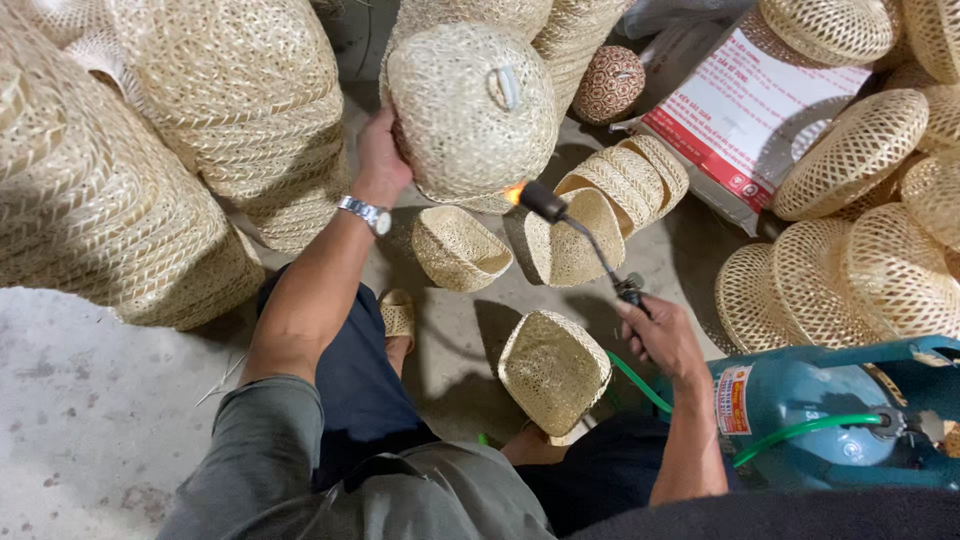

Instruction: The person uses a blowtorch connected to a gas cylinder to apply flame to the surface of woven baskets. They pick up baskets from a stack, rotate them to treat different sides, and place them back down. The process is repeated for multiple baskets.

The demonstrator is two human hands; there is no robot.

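My left hand grips the edge of a large round woven bamboo basket, holding it up with its bottom and small loop handle toward me. My right hand holds a gas torch by its handle. The torch's black nozzle points at the lower rim of the basket, and a small orange flame burns there against the weave. A green hose runs from the torch to a blue-green gas cylinder at my right.
Tall stacks of woven baskets stand at the left and round ones at the right. Small square baskets lie on the concrete floor ahead, one by my knee. A red-and-white sack lies at the back.
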